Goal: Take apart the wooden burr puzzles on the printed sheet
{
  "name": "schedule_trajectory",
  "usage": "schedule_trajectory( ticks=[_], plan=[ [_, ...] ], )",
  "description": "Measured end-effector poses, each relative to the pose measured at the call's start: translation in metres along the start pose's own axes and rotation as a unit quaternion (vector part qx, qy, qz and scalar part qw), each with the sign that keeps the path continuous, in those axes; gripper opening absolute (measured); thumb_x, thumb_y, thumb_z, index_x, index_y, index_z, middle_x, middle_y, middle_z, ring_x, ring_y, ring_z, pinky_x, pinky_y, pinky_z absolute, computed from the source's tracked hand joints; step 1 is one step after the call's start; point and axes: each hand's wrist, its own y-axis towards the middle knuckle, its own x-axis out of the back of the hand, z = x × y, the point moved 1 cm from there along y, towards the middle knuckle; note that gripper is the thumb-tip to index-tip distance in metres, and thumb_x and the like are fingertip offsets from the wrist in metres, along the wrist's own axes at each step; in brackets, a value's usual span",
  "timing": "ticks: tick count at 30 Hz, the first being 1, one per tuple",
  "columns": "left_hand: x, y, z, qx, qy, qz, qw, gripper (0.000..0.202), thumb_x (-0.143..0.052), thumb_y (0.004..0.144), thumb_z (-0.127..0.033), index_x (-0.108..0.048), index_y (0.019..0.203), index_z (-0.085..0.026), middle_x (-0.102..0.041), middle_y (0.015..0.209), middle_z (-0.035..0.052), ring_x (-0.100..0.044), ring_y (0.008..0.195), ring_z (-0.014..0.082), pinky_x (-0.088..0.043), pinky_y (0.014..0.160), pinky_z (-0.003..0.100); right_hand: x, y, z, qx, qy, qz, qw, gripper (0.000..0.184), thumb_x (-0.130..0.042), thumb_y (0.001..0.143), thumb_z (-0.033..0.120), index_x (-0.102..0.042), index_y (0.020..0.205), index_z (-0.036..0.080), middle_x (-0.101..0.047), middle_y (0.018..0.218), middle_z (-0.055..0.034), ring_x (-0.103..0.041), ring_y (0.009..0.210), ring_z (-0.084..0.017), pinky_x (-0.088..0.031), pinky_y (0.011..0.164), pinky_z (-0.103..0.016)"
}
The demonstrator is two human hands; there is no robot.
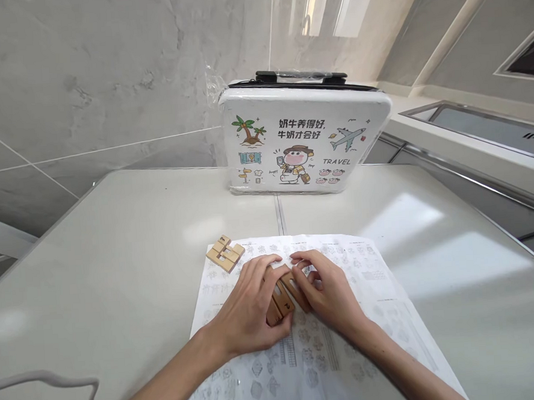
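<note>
Over the printed sheet (pixel 355 315), my left hand (pixel 249 307) is closed around notched wooden puzzle pieces (pixel 280 302), one of them marked "2". My right hand (pixel 329 287) pinches another wooden puzzle piece (pixel 295 289) that leans at a slant along the right side of those pieces. A narrow gap shows between the slanted piece and the others. Fingers cover parts of all these pieces. Up and to the left, a separate group of light wooden pieces (pixel 225 254), one marked "3", lies flat across the sheet's top left corner. Neither hand touches that group.
A white case (pixel 308 137) with cartoon prints and a black handle stands at the back of the white table (pixel 117 257), partly wrapped in clear plastic. A grey cable (pixel 47 376) lies at the front left. Behind is a grey tiled wall (pixel 105 71).
</note>
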Motion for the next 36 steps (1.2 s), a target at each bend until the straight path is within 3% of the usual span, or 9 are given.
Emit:
schedule_trajectory(
  ticks=[3, 7, 13, 18, 23, 30, 36],
  plan=[
    [0.001, 0.0, -0.001, -0.016, 0.009, 0.004, 1.0, 0.078, -0.077, 0.073, -0.023, -0.046, 0.144, -0.023, -0.05, 0.144, 0.017, -0.048, 0.135, 0.0386, -0.046, 0.11, 0.057, 0.001, 0.0, 0.003, 0.001, 0.03, 0.014, 0.999, 0.018, -0.053, 0.104, 0.034, -0.065, 0.115, 0.025, -0.071, 0.107, -0.0088, -0.068, 0.077, -0.021, -0.056, 0.063, -0.034],
    [0.0, 0.0, 0.0, -0.014, 0.017, 0.009, 1.0, 0.079, -0.085, 0.074, -0.04, -0.048, 0.143, -0.023, -0.051, 0.144, 0.0168, -0.048, 0.135, 0.0391, -0.046, 0.11, 0.058, -0.001, -0.001, 0.007, 0.003, 0.084, 0.027, 0.996, 0.015, -0.053, 0.105, 0.033, -0.064, 0.111, 0.026, -0.068, 0.109, -0.0085, -0.07, 0.088, -0.023, -0.058, 0.062, -0.033],
    [0.002, 0.001, 0.002, -0.001, 0.023, 0.021, 1.0, 0.053, -0.078, 0.083, -0.034, -0.058, 0.13, -0.023, -0.057, 0.135, 0.0136, -0.051, 0.131, 0.0343, -0.049, 0.108, 0.052, -0.005, -0.001, 0.008, -0.018, 0.201, 0.068, 0.977, 0.013, -0.056, 0.104, 0.036, -0.061, 0.109, 0.025, -0.064, 0.111, -0.0077, -0.069, 0.084, -0.02, -0.061, 0.061, -0.031],
    [0.005, 0.001, 0.006, 0.011, 0.032, 0.002, 0.999, 0.032, -0.072, 0.078, -0.021, -0.062, 0.109, -0.022, -0.059, 0.129, 0.0118, -0.054, 0.127, 0.0322, -0.049, 0.106, 0.049, -0.006, 0.0, 0.006, -0.033, 0.177, 0.054, 0.982, 0.014, -0.056, 0.103, 0.037, -0.06, 0.11, 0.025, -0.064, 0.111, -0.007, -0.065, 0.071, -0.015, -0.06, 0.06, -0.032],
    [0.005, 0.002, 0.007, 0.015, 0.048, -0.019, 0.999, 0.029, -0.069, 0.073, -0.017, -0.06, 0.1, -0.021, -0.062, 0.121, 0.0102, -0.055, 0.121, 0.0316, -0.049, 0.1, 0.049, -0.006, 0.0, 0.004, -0.022, 0.133, 0.046, 0.99, 0.013, -0.056, 0.103, 0.034, -0.061, 0.111, 0.025, -0.065, 0.112, -0.0077, -0.065, 0.075, -0.016, -0.054, 0.057, -0.029],
    [0.008, 0.002, 0.005, 0.034, 0.053, -0.015, 0.998, 0.022, -0.067, 0.067, -0.01, -0.054, 0.082, -0.021, -0.063, 0.113, 0.0071, -0.056, 0.115, 0.0294, -0.05, 0.092, 0.044, -0.005, 0.0, 0.002, -0.052, 0.115, 0.044, 0.991, 0.014, -0.056, 0.103, 0.037, -0.06, 0.11, 0.025, -0.066, 0.107, -0.0063, -0.056, 0.059, -0.012, -0.047, 0.052, -0.029],
    [0.011, 0.003, 0.011, 0.046, 0.082, -0.035, 0.995, 0.028, -0.065, 0.086, -0.018, -0.046, 0.066, -0.019, -0.064, 0.094, 0.0044, -0.058, 0.091, 0.0208, -0.049, 0.077, 0.035, -0.004, 0.0, 0.003, -0.066, 0.113, 0.048, 0.99, 0.015, -0.056, 0.103, 0.039, -0.06, 0.11, 0.026, -0.067, 0.105, -0.0059, -0.052, 0.055, -0.011, -0.044, 0.048, -0.029]
  ],
)
